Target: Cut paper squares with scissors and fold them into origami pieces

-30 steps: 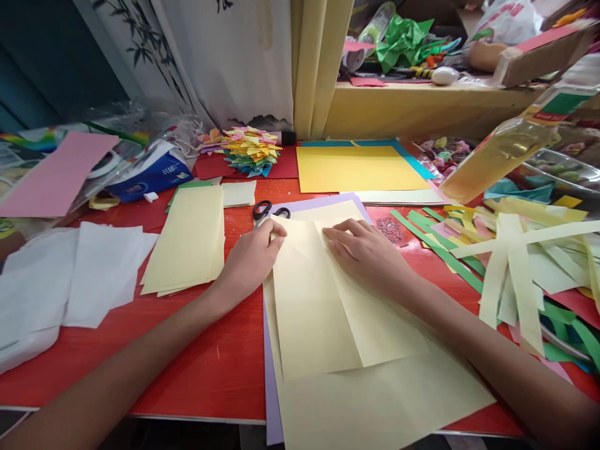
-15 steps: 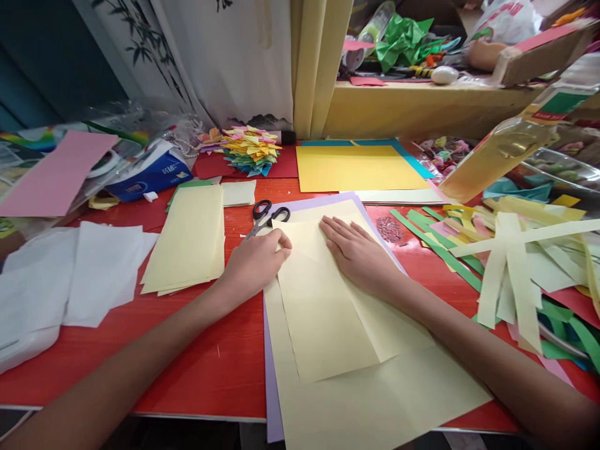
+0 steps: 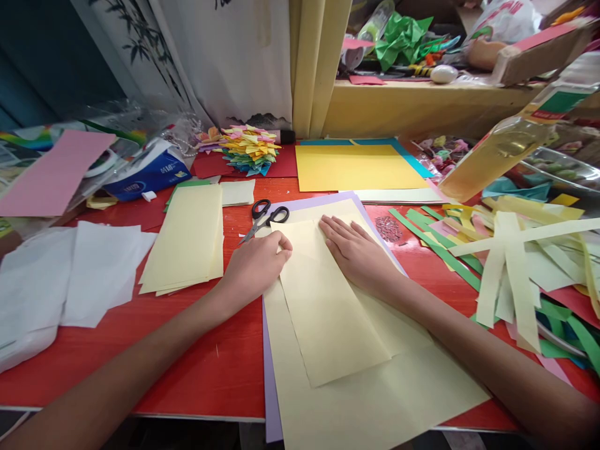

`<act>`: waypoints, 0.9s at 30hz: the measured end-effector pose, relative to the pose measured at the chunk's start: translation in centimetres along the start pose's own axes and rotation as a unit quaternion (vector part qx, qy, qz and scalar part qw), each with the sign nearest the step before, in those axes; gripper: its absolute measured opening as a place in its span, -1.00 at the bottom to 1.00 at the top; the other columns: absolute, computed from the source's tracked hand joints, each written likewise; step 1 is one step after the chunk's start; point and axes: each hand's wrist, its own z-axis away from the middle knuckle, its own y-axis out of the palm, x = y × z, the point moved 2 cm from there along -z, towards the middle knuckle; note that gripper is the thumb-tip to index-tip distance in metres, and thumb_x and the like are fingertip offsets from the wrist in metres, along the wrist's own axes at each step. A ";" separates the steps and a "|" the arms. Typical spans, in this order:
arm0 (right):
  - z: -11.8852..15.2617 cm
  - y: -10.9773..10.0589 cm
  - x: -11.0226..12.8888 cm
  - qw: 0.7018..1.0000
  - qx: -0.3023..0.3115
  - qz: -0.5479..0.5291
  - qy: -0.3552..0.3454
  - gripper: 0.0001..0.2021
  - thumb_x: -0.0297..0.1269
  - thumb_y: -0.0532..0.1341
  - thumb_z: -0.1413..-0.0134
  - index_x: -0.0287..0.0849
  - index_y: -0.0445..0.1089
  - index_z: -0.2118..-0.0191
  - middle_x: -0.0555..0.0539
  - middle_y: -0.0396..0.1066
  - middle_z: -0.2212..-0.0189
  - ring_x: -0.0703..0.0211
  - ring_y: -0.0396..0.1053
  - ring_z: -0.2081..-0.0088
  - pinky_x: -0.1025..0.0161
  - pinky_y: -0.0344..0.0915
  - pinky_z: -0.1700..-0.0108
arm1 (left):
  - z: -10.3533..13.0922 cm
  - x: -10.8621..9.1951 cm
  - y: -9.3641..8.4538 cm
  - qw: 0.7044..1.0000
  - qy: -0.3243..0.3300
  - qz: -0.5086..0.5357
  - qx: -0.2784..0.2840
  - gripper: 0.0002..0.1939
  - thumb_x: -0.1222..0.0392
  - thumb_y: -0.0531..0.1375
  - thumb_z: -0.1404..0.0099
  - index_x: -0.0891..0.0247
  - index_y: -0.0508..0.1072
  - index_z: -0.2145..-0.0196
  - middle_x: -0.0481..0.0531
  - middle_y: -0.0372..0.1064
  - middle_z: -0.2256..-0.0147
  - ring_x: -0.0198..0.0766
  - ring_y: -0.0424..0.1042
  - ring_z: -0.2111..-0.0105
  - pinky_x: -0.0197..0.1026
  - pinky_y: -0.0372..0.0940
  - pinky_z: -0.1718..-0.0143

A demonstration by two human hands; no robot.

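Note:
A pale yellow sheet of paper (image 3: 328,319) lies partly torn or parted along a line below my hands. My left hand (image 3: 262,262) is closed, pinching the sheet's left edge between thumb and fingers. My right hand (image 3: 351,253) lies flat on the paper with its fingers stretched out. Underneath is a larger pale yellow sheet (image 3: 398,400), and below that a lilac sheet (image 3: 272,375) shows at the edges. Black-handled scissors (image 3: 269,215) rest just beyond my left hand, their blades pointing left and toward me.
On the red table (image 3: 187,362), a stack of cut yellow paper (image 3: 185,237) and white tissues (image 3: 103,269) lie left. Paper strips (image 3: 515,262) are heaped right, near a leaning bottle (image 3: 506,150). Yellow card (image 3: 360,167) and a folded-paper bundle (image 3: 250,150) sit at the back.
The lower part of the left paper piece has swung slightly to the right and overlaps more of the right piece. Both hands stay nearly where they were.

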 end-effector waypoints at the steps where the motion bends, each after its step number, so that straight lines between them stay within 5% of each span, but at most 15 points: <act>1: 0.0 0.0 0.0 1.000 0.000 0.001 0.000 -0.51 -0.25 -0.28 -0.26 -0.26 -0.04 -0.24 -0.07 -0.08 -0.25 0.16 -0.14 -0.25 0.05 -0.13 -0.24 | 0.0 0.0 0.0 1.000 -0.001 -0.001 -0.001 -0.80 0.04 -0.03 -0.22 0.12 0.34 0.36 -0.08 0.38 0.48 -0.25 0.28 0.52 -0.21 0.02 0.51; 27: 0.0 0.1 0.0 1.000 0.005 0.004 -0.001 -0.50 -0.24 -0.29 -0.26 -0.25 -0.06 -0.25 -0.07 -0.10 -0.25 0.15 -0.16 -0.26 0.03 -0.15 -0.24 | 0.3 -0.1 0.2 1.000 -0.004 -0.001 -0.003 -0.81 0.07 -0.03 -0.22 0.14 0.33 0.36 -0.08 0.35 0.52 -0.26 0.27 0.54 -0.23 0.02 0.53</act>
